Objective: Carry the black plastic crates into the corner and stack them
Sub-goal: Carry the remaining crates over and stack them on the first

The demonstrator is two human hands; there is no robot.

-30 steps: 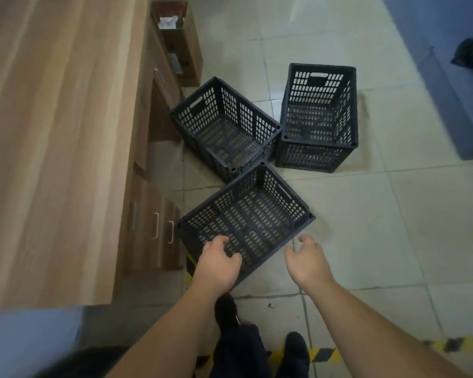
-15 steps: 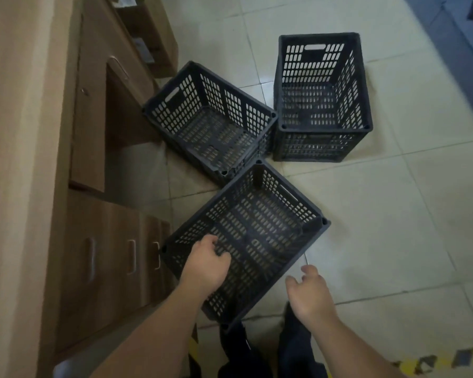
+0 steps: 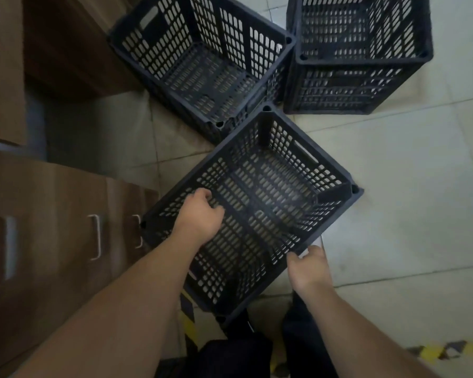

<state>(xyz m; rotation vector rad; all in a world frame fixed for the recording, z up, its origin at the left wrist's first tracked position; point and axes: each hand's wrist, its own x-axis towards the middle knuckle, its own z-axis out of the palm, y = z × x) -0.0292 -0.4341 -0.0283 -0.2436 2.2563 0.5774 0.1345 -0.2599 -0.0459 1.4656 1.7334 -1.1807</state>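
Note:
Three black perforated plastic crates stand open side up on the tiled floor. The nearest crate (image 3: 260,197) lies diagonally in front of my feet. My left hand (image 3: 200,218) curls its fingers over that crate's left long wall. My right hand (image 3: 307,266) holds the outer edge of its near right rim. A second crate (image 3: 202,64) sits behind it to the left, beside the desk, and their corners almost touch. The third crate (image 3: 358,53) stands at the back right, close against the second; its far end is cut off by the frame.
A wooden drawer unit with metal handles (image 3: 94,237) stands at the left, close to the nearest crate's left corner. A dark desk panel (image 3: 66,50) is behind it. Yellow-black floor tape (image 3: 437,350) runs at the bottom right. My dark shoes (image 3: 298,326) are below the crate.
My view has dropped closer to the crates. My right hand has moved forward from free air onto the nearest crate's rim. My left hand stays on its left wall.

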